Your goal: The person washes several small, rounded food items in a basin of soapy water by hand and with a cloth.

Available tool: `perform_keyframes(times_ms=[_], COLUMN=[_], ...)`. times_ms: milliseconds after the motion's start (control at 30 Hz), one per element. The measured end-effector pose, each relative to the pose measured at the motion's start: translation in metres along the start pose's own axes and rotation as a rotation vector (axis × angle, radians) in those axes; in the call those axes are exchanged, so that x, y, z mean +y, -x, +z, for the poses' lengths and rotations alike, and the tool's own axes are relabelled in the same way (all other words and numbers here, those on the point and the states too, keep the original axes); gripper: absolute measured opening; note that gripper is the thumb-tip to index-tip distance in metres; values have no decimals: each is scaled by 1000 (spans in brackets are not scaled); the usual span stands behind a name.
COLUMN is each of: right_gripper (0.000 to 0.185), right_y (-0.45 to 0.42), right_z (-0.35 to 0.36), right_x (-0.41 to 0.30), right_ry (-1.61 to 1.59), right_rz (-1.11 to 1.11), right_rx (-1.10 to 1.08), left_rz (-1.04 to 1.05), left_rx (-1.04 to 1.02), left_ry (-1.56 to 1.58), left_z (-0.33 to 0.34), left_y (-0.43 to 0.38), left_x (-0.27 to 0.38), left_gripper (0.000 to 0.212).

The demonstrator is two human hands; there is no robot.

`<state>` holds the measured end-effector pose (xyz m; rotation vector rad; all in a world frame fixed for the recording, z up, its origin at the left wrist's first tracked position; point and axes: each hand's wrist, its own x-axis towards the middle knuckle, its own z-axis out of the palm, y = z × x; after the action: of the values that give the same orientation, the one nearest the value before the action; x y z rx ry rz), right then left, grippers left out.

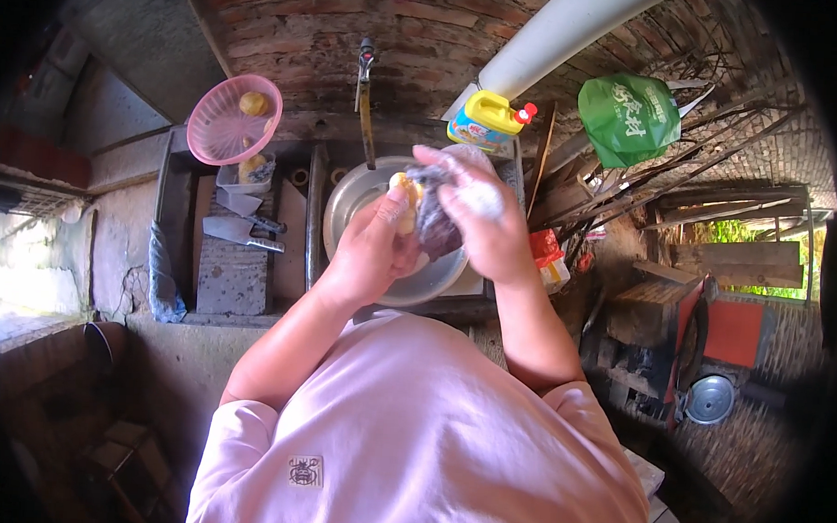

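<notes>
Above a round metal basin (345, 190) set in the sink, my left hand (371, 242) holds a knobbly yellow piece (407, 223), perhaps ginger or a potato. Against it, my right hand (485, 222) presses a wet, dark greyish-purple cloth (437, 227). White foam lies on the back of my right hand and some on my left thumb. The fingers partly cover both the yellow piece and the cloth.
Left of the basin are a pink plastic basket (219, 120) with yellow pieces, a small plastic tub (245, 186) and a cleaver (229, 230) on a dark board (232, 283). Behind stand a tap (365, 66) and a yellow detergent bottle (486, 118); a green bag (627, 123) is at right.
</notes>
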<state>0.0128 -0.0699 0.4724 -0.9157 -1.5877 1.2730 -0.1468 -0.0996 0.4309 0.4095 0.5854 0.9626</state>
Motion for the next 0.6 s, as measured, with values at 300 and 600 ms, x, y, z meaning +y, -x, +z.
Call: perform_keyframes(times_ms=[300,600], right_gripper=[20,22], right_y=[0,-4], right_z=[-7,10], right_x=[26,-11], right_ry=[141,494], right_rz=[134,-300], right_rx=[153,71], left_rz=[-66,-31], left_rx=[-112,-163], left_ry=[24,31], left_z=[-4,-1], left_y=[4,2], left_x=[3,0], left_gripper=[36,38])
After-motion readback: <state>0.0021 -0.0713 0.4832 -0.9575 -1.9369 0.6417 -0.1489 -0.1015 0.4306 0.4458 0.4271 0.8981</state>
